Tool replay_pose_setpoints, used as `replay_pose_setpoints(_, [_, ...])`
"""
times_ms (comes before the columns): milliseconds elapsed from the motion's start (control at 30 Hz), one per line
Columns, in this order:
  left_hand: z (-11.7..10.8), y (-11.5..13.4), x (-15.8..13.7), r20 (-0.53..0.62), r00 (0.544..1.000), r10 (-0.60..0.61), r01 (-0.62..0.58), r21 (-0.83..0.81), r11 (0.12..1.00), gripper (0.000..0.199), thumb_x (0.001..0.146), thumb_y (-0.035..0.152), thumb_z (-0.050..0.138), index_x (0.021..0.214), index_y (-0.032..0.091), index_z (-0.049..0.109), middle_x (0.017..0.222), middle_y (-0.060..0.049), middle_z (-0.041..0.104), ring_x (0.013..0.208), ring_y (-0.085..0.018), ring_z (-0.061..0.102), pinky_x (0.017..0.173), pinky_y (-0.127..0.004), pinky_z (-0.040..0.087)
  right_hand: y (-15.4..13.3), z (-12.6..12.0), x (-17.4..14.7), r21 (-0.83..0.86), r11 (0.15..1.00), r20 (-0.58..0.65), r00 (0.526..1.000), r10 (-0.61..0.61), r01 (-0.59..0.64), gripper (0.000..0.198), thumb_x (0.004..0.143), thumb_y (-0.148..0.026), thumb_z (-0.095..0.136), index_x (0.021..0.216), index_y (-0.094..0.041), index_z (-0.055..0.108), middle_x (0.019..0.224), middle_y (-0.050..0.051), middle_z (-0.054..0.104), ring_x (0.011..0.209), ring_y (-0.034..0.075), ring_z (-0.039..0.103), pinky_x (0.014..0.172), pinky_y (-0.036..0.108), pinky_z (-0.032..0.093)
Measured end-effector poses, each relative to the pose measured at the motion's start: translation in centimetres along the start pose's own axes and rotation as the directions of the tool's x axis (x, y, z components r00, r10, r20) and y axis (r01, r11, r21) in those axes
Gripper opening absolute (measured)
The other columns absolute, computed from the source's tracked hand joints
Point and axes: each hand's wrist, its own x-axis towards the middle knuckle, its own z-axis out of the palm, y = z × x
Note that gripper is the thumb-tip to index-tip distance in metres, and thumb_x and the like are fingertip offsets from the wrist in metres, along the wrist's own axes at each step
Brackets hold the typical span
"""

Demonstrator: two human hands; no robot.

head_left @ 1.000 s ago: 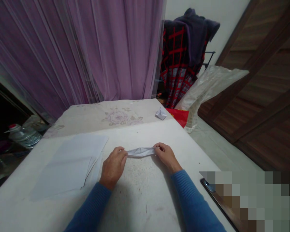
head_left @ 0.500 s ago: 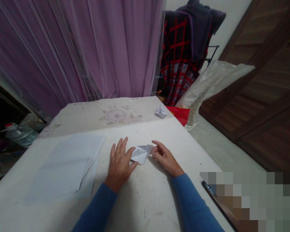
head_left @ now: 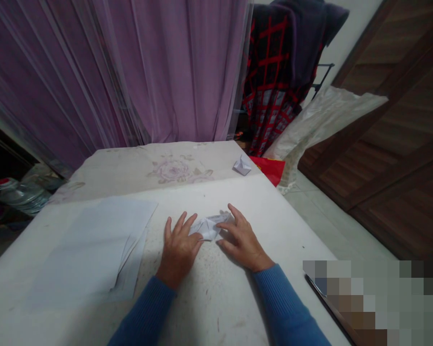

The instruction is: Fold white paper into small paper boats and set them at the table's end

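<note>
A small folded white paper lies on the table between my two hands, with creased flaps standing partly up. My left hand holds its left end, thumb at the front edge and the other fingers spread along the side. On the right end are the fingers of my right hand, one reaching onto a flap and another behind the far corner; the right thumb is bent near the front edge. Part of the paper is hidden beneath the fingers. Farther off, a folded paper piece with an upright point sits near the table's right edge.
Loose white sheets are spread over the left of the white table. A dark-edged phone-like object lies at the right edge, partly blurred out. Beyond stand a purple curtain, a red bag and a plastic bottle.
My right hand has moved left onto the paper and its fingers now press a flap. The paper has shifted slightly and its flaps look more raised. My left hand stays on its left end.
</note>
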Motion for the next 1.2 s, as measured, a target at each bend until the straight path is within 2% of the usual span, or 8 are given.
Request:
replay_pose_setpoints(167, [-0.4,-1.0,0.0,0.077,0.994,0.074,-0.068,-0.076,0.995,0.012,0.087,0.017,0.061,0.086,0.024,0.07,0.123,-0.003,0.068,0.136,-0.031,0.043,0.115,-0.065,0.012,-0.7,0.4,0.9,-0.069,0.997,0.064,0.998,-0.024,0.028,0.02,0.078,-0.029,0.073,0.096,-0.022,0.073,0.152,0.016,0.036,0.14,0.034,0.032,0.105,0.052,0.035])
replay_pose_setpoints(267, [-0.6,-1.7,0.0,0.138,0.99,0.04,-0.022,-0.135,0.991,0.012,0.087,0.018,0.058,0.089,0.024,0.068,0.12,-0.004,0.07,0.131,-0.029,0.049,0.114,-0.065,0.014,-1.0,0.4,1.3,-0.063,0.998,0.111,0.994,0.016,-0.009,0.013,0.081,-0.031,0.071,0.087,-0.021,0.074,0.144,0.015,0.048,0.133,0.031,0.043,0.102,0.047,0.04])
replay_pose_setpoints(433, [-0.1,-2.4,0.2,0.138,0.979,-0.148,0.169,-0.155,0.973,0.011,0.088,0.024,0.055,0.09,0.022,0.066,0.122,-0.007,0.068,0.114,-0.024,0.062,0.111,-0.058,0.029,-1.6,-0.1,3.4,-0.16,0.984,0.244,0.962,0.12,-0.082,0.016,0.086,-0.034,0.065,0.081,-0.021,0.073,0.122,0.01,0.066,0.111,0.024,0.06,0.093,0.036,0.046])
replay_pose_setpoints(567, [0.8,-3.0,0.1,0.064,0.981,-0.182,0.191,-0.155,0.969,0.016,0.09,0.028,0.053,0.097,0.019,0.064,0.117,-0.01,0.068,0.109,-0.024,0.063,0.101,-0.045,0.044,-1.9,-0.1,4.9,-0.253,0.957,0.276,0.937,0.212,-0.142,0.022,0.085,-0.038,0.065,0.096,-0.019,0.069,0.108,0.009,0.068,0.099,0.023,0.061,0.082,0.033,0.047])
replay_pose_setpoints(733, [1.0,-1.8,-0.4,-0.025,0.994,-0.11,0.109,-0.036,0.993,0.03,0.095,0.02,0.044,0.119,0.019,0.062,0.127,-0.01,0.065,0.121,-0.026,0.056,0.109,-0.05,0.037,-1.6,1.6,4.1,-0.262,0.952,0.141,0.97,0.197,-0.156,0.025,0.086,-0.036,0.062,0.105,-0.02,0.065,0.108,0.011,0.064,0.099,0.025,0.056,0.085,0.035,0.042])
replay_pose_setpoints(900, [0.8,0.3,-1.2,0.125,0.99,0.069,-0.067,-0.023,0.998,0.039,0.096,0.023,0.042,0.132,0.017,0.054,0.137,-0.008,0.059,0.131,-0.025,0.049,0.114,-0.048,0.033,-1.4,2.9,3.2,-0.278,0.945,0.026,0.982,0.189,-0.175,0.026,0.093,-0.037,0.054,0.109,-0.019,0.064,0.109,0.011,0.064,0.098,0.025,0.055,0.085,0.036,0.041])
replay_pose_setpoints(1033, [1.4,0.3,-2.1,0.185,0.98,0.07,-0.073,0.013,0.997,0.048,0.095,0.032,0.045,0.14,0.015,0.047,0.142,-0.012,0.053,0.134,-0.027,0.047,0.111,-0.047,0.037,-1.3,3.0,3.5,-0.283,0.941,0.01,0.98,0.197,-0.186,0.029,0.095,-0.04,0.05,0.106,-0.018,0.066,0.106,0.012,0.064,0.095,0.025,0.055,0.082,0.036,0.043])
replay_pose_setpoints(1200, [1.8,0.0,-2.5,0.185,0.98,0.076,-0.086,0.046,0.995,0.056,0.095,0.04,0.046,0.144,0.013,0.041,0.145,-0.015,0.049,0.136,-0.028,0.044,0.111,-0.047,0.037,-1.1,2.4,2.5,-0.197,0.961,-0.174,0.972,0.158,-0.192,0.033,0.098,-0.027,0.04,0.119,-0.018,0.064,0.121,0.013,0.062,0.113,0.025,0.054,0.095,0.039,0.041])
